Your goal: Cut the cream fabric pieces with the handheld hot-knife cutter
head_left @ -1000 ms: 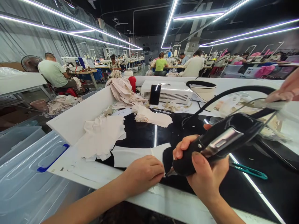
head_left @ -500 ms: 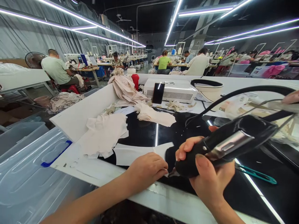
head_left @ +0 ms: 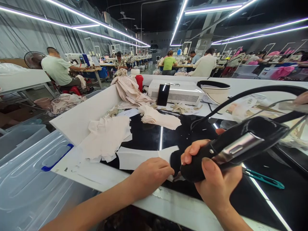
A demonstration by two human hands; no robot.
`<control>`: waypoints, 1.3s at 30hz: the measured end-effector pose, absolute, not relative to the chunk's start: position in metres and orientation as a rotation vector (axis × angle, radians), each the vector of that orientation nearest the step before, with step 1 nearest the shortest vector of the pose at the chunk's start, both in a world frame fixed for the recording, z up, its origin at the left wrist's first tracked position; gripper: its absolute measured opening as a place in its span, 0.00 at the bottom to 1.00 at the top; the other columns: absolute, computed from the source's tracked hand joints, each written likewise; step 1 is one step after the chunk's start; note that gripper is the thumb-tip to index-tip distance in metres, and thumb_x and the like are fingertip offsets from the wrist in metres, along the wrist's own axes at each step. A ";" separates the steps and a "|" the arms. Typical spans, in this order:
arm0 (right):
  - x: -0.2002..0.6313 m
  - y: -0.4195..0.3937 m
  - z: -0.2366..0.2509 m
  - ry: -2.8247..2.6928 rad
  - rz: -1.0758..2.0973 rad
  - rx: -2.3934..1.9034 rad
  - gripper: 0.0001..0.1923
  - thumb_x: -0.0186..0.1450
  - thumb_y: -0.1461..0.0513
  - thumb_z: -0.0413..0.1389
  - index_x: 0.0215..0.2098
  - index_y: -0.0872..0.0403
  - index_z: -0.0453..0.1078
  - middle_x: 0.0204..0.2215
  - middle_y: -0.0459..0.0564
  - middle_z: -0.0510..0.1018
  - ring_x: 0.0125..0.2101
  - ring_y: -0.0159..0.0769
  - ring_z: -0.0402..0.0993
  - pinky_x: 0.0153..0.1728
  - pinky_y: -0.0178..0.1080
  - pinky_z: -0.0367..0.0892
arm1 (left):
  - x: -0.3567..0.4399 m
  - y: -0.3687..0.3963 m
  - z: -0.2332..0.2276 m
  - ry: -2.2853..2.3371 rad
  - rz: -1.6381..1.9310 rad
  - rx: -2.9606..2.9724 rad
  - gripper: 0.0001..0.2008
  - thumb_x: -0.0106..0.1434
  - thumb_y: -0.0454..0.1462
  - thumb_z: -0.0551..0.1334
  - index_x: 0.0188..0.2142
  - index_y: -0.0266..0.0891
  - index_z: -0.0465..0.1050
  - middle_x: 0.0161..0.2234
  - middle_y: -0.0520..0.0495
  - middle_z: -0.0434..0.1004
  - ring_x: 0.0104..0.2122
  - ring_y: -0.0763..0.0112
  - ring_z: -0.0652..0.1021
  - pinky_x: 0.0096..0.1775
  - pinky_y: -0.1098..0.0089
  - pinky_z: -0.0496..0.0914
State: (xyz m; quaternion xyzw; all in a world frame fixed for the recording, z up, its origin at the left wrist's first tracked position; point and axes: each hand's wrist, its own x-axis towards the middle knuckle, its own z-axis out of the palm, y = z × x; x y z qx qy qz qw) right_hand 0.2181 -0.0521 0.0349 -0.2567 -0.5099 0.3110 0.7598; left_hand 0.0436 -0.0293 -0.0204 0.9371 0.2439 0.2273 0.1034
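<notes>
My right hand point(head_left: 216, 179) is wrapped round a black corded hand tool point(head_left: 240, 144) with a silver side plate. Its narrow tip points left, close beside my left fingertips. My left hand point(head_left: 154, 175) is closed, with its fingertips pinching the edge of a white fabric piece point(head_left: 134, 158) that lies on the black tabletop point(head_left: 149, 138). The tip's exact contact with the fabric is too small to make out. A stack of cut cream fabric pieces point(head_left: 108, 136) lies to the left, and another fabric stack point(head_left: 161, 118) lies farther back.
Teal snips point(head_left: 267, 179) lie to the right. Behind stand a phone point(head_left: 163, 95), a white vented box point(head_left: 185, 91) and a cream bin point(head_left: 214, 91). The tool's thick cable point(head_left: 231, 99) arches on the right. A clear plastic bin point(head_left: 26, 179) adjoins the table's left edge. Several people work farther back.
Both hands stay nearly in place. My left fingers have shifted very slightly at the fabric's edge. In the background, the seated person at left has an arm stretched toward a sewing machine.
</notes>
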 end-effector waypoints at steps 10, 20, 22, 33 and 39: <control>0.219 -0.053 0.036 -1.096 0.665 -0.572 0.27 0.69 0.56 0.70 0.62 0.42 0.68 0.32 0.42 0.79 0.25 0.36 0.75 0.25 0.42 0.75 | 0.030 -0.026 -0.020 0.484 0.724 2.961 0.10 0.81 0.32 0.56 0.51 0.37 0.78 0.46 0.43 0.84 0.48 0.67 0.83 0.55 0.67 0.77; 0.217 -0.051 0.038 -1.083 0.647 -0.573 0.27 0.68 0.55 0.70 0.62 0.42 0.69 0.32 0.42 0.79 0.24 0.36 0.75 0.23 0.41 0.74 | 0.027 -0.026 -0.020 0.455 0.812 3.062 0.13 0.82 0.40 0.58 0.52 0.31 0.76 0.44 0.42 0.81 0.47 0.64 0.82 0.59 0.66 0.75; 0.216 -0.050 0.038 -1.083 0.648 -0.572 0.27 0.68 0.55 0.70 0.62 0.41 0.69 0.32 0.42 0.79 0.24 0.36 0.75 0.23 0.41 0.74 | 0.028 -0.027 -0.019 0.451 0.847 3.092 0.15 0.83 0.40 0.56 0.51 0.31 0.76 0.43 0.42 0.81 0.46 0.64 0.81 0.58 0.67 0.76; 0.218 -0.052 0.035 -1.076 0.674 -0.587 0.27 0.69 0.57 0.69 0.61 0.42 0.66 0.33 0.42 0.78 0.26 0.36 0.75 0.26 0.42 0.76 | 0.028 -0.028 -0.024 0.466 0.869 3.179 0.15 0.83 0.39 0.54 0.49 0.30 0.76 0.42 0.42 0.81 0.45 0.64 0.81 0.56 0.67 0.77; 0.215 -0.050 0.035 -1.082 0.671 -0.561 0.27 0.70 0.58 0.69 0.63 0.42 0.65 0.33 0.41 0.79 0.25 0.34 0.76 0.26 0.40 0.76 | 0.028 -0.030 -0.021 0.504 0.975 3.180 0.16 0.83 0.39 0.53 0.48 0.31 0.76 0.40 0.43 0.80 0.44 0.65 0.81 0.52 0.67 0.79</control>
